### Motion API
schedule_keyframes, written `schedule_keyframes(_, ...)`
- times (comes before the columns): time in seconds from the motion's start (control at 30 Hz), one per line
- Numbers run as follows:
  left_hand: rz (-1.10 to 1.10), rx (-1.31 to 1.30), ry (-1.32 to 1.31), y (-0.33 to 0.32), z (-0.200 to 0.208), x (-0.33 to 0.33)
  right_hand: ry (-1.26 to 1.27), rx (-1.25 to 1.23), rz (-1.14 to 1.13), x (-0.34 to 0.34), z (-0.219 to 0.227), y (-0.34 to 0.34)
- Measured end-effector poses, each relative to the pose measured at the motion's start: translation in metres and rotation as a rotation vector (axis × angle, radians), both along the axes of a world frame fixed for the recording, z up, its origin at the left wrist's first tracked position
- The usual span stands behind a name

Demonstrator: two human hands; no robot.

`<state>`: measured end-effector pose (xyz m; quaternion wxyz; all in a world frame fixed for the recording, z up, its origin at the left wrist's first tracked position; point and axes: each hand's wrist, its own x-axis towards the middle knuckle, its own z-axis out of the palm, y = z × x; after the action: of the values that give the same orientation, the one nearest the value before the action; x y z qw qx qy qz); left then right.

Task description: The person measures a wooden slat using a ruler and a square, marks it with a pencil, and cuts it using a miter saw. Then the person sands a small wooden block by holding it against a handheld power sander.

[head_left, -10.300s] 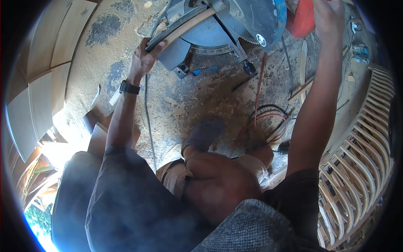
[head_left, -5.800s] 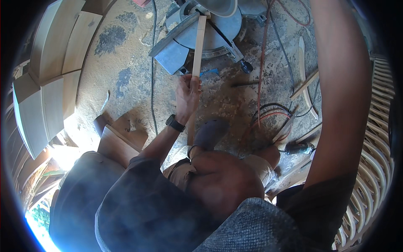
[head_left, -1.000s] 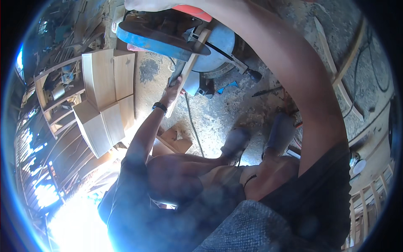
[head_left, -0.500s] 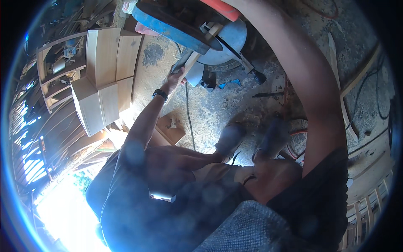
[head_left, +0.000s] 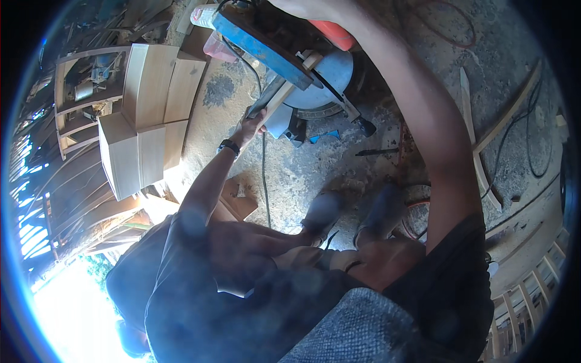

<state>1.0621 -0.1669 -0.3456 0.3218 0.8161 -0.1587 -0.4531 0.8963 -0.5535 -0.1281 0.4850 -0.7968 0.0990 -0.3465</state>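
My left hand [head_left: 249, 129] is closed round the near end of a pale wooden strip [head_left: 279, 101]. The strip lies along the grey fence of a miter saw on the floor and runs under its long blue guard [head_left: 257, 43]. Beside the guard is the saw's round silver table [head_left: 331, 71]; a black knob [head_left: 365, 127] sticks out at its front. My right arm reaches over the right side of the saw. At the top edge, my right hand [head_left: 302, 6] is partly cut off and its fingers are hidden. Below it is a red-orange part [head_left: 333, 34] of the saw.
Pale wooden boxes [head_left: 148, 91] stand to the left, beside an open wooden frame [head_left: 91, 97]. A black cable [head_left: 264, 175] crosses the concrete floor near my feet [head_left: 324, 212]. Small blue pieces [head_left: 325, 137] lie before the saw. Long wooden slats [head_left: 478, 145] and cords are on the right.
The saw sits lower in the view, and more of my right hand shows at the top. Less of the strip sticks out below my left hand, which still grips it.
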Motion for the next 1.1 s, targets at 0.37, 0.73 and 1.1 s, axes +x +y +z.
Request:
schedule_keyframes(0.37,-0.043,0.023,-0.106,0.005,0.000,0.001,-0.010,-0.023,0.060,-0.011,0.011,0.002)
schedule_keyframes(0.73,-0.074,0.045,-0.100,0.004,-0.002,0.012,-0.020,0.035,0.011,-0.017,0.010,0.005)
schedule_keyframes(1.1,-0.092,0.092,-0.137,-0.014,0.006,0.006,-0.066,0.016,-0.006,-0.028,0.007,0.004)
